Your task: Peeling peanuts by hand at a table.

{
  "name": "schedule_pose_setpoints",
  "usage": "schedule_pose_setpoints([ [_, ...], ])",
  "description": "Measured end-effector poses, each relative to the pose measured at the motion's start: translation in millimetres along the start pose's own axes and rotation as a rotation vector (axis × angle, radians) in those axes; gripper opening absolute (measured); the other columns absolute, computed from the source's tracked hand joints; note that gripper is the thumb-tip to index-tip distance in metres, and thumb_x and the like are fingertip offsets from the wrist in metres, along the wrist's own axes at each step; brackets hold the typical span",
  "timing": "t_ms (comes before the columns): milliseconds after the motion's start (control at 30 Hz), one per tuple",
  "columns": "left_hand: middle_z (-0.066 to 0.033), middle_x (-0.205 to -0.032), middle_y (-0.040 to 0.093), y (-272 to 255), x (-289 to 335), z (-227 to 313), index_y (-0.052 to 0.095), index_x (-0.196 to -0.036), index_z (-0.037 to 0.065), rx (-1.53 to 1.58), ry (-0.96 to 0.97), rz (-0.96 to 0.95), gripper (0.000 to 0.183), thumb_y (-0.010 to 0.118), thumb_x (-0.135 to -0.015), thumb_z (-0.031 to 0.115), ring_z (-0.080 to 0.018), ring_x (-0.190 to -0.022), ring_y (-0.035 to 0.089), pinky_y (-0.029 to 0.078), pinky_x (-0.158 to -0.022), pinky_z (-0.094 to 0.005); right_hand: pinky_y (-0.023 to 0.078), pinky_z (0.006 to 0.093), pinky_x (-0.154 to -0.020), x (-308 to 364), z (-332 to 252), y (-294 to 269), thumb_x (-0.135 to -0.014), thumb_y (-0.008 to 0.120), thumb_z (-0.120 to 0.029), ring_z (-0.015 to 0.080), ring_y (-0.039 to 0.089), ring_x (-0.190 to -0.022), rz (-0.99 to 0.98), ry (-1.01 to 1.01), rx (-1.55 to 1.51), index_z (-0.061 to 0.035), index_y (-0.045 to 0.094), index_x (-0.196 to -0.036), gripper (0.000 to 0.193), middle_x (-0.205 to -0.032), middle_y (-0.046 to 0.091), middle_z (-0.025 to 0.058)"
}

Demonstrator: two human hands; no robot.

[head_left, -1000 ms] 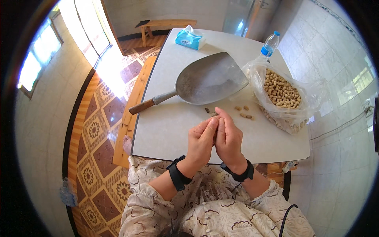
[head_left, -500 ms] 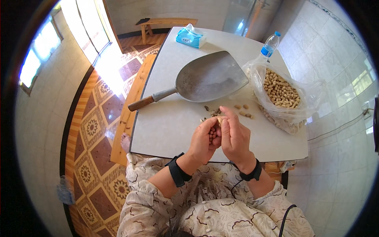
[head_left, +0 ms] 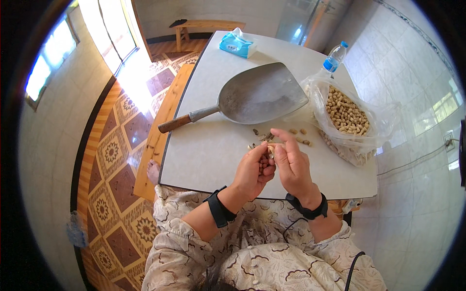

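My left hand [head_left: 249, 175] is curled around several reddish shelled peanuts [head_left: 265, 165] near the front of the table. Between its thumb and my right hand [head_left: 296, 172] is a pale peanut shell [head_left: 271, 150], pinched by the fingers of both hands. My right index finger is raised and partly straight. Just beyond my fingertips lie dark shell scraps [head_left: 264, 136] and a few loose unshelled peanuts [head_left: 303, 140]. To the right stands a clear plastic bag [head_left: 324, 116], its top spread around a heap of unshelled peanuts [head_left: 345, 111].
A large metal scoop [head_left: 259, 92] with a wooden handle lies across the grey table [head_left: 204, 165]. A blue tissue pack [head_left: 236, 44] and a water bottle [head_left: 335, 57] are farther back. A wooden bench [head_left: 162, 136] runs along the left side, beside a bare foot [head_left: 153, 170].
My right hand has moved slightly right and turned a little, so the gap between my palms is wider. The shelled peanuts remain in my left hand. The view has shifted slightly.
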State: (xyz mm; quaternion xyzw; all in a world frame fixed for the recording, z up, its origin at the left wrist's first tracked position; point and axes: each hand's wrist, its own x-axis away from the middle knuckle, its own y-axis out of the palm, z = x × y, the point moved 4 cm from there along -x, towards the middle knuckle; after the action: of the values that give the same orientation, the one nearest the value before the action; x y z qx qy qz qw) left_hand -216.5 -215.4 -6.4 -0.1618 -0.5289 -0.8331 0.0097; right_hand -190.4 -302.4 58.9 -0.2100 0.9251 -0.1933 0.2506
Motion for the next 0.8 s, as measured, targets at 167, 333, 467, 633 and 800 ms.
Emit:
schedule_pose_setpoints([
  [167,0.0028,-0.060,0.048,-4,-2,-4,0.053,-0.074,0.010,0.032,-0.051,0.018,0.029,0.044,-0.092,0.030,-0.0048,-0.045,0.039,0.026,-0.035,-0.0161,0.049,0.0330,-0.057,-4,-1,-2,-0.092,0.042,-0.012,0.0280,0.062,-0.063,-0.119,-0.259,0.249,-0.0046,0.045,-0.120,0.028,-0.076,0.062,0.0143],
  [333,0.0034,-0.062,0.049,-8,-5,-3,0.055,-0.078,0.009,0.048,-0.049,0.032,0.025,0.046,-0.091,0.028,-0.0044,-0.046,0.039,0.025,-0.035,-0.0165,0.046,0.0346,-0.055,-5,9,-7,-0.092,0.044,-0.014,0.0268,0.061,-0.061,-0.131,-0.118,0.068,-0.0052,0.044,-0.120,0.030,-0.070,0.060,0.0133],
  [467,0.0040,-0.064,0.046,-14,-9,6,0.057,-0.095,0.004,-0.045,0.025,0.148,0.018,0.046,-0.091,0.019,-0.0031,-0.047,0.036,0.024,-0.036,-0.0161,0.046,0.0328,-0.057,-13,41,-24,-0.092,0.045,-0.019,0.0224,0.062,-0.064,-0.111,0.194,0.124,-0.0067,0.044,-0.122,0.032,-0.072,0.061,0.0129],
  [633,0.0046,-0.065,0.044,-19,-5,17,0.054,-0.107,0.002,0.016,0.052,0.211,0.023,0.045,-0.090,0.015,-0.0032,-0.049,0.034,0.024,-0.037,-0.0163,0.047,0.0343,-0.061,-24,91,-42,-0.088,0.051,-0.020,0.0255,0.061,-0.065,-0.096,0.259,0.231,-0.0054,0.050,-0.116,0.032,-0.075,0.063,0.0125],
  [800,0.0046,-0.068,0.045,-13,-2,22,0.053,-0.113,0.002,-0.026,0.028,0.216,0.028,0.045,-0.089,0.014,-0.0036,-0.050,0.033,0.024,-0.038,-0.0155,0.047,0.0397,-0.073,-39,109,-53,-0.075,0.060,-0.013,0.0314,0.059,-0.080,-0.088,0.048,0.893,-0.0045,0.060,-0.098,0.025,-0.084,0.065,0.0112],
])
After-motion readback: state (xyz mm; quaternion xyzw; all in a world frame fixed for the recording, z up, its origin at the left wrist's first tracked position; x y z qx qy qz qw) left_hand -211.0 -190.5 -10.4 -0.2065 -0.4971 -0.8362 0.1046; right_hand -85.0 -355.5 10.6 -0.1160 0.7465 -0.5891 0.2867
